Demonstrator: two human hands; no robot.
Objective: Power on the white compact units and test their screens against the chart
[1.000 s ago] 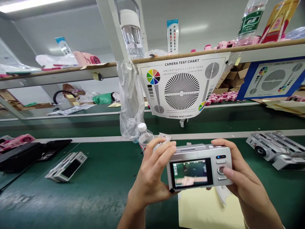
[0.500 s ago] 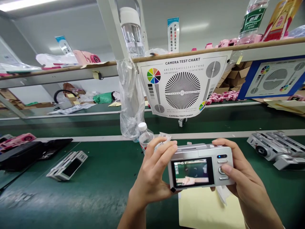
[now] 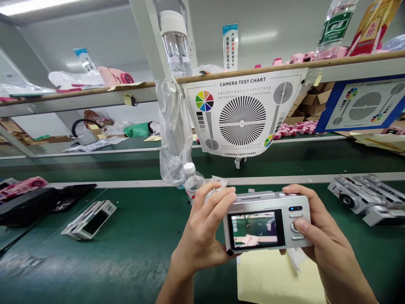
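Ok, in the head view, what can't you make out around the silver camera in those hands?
- Front of the silver camera: hidden by its own body.
- Picture on its screen: too small for detail.
- Lower part of the water bottle: hidden by the left hand.
- Crumpled white scrap: partly hidden by the left hand.
- Yellow paper: cut off by the bottom edge, partly hidden by the right hand.
- Silver cameras: cut off by the right edge.

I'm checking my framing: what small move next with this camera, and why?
Probably tilt the silver compact camera up slightly in your left hand and right hand: its screen shows green bench, not the camera test chart hanging above.
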